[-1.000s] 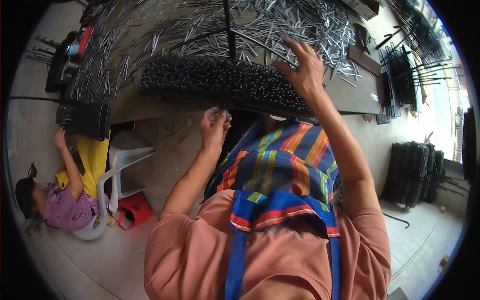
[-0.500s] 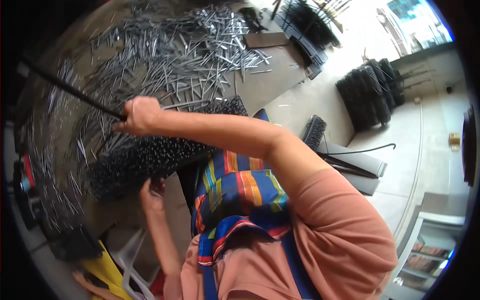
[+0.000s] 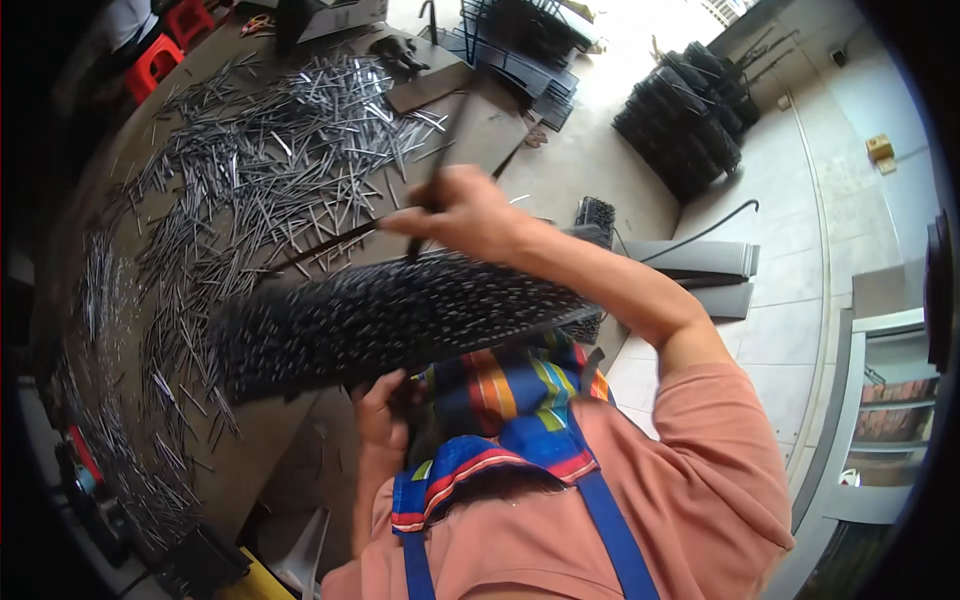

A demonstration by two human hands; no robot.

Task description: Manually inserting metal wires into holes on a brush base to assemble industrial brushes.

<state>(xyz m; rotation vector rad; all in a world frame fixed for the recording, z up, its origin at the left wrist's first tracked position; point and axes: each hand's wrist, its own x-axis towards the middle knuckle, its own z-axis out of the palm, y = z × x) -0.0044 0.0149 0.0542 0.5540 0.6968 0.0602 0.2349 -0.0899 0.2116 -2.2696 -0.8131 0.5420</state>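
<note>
My right hand (image 3: 460, 208) is closed around a dark rod (image 3: 460, 125) above a long black panel. The rod is smeared by motion. A dark strip (image 3: 325, 248) reaches left from beside this hand, and I cannot tell whether the hand holds it too. The black panel (image 3: 350, 320) is densely covered with short, shiny-tipped spikes and lies tilted across my lap and the table edge. At its near edge, my left hand (image 3: 380, 415) curls its fingers against the panel, and the fingertips are partly hidden in shadow.
Loose metal strips (image 3: 250, 190) cover much of the table (image 3: 235, 460). A brown board (image 3: 428, 88) lies at its far side. Black stacked panels (image 3: 685, 120) stand on the floor at right, near grey boards (image 3: 715, 260). Red stools (image 3: 155, 68) stand far left.
My right hand has moved right, and its rod has swung from pointing left to pointing away from me. The spiked panel has shifted right. My left hand has moved right along the near edge.
</note>
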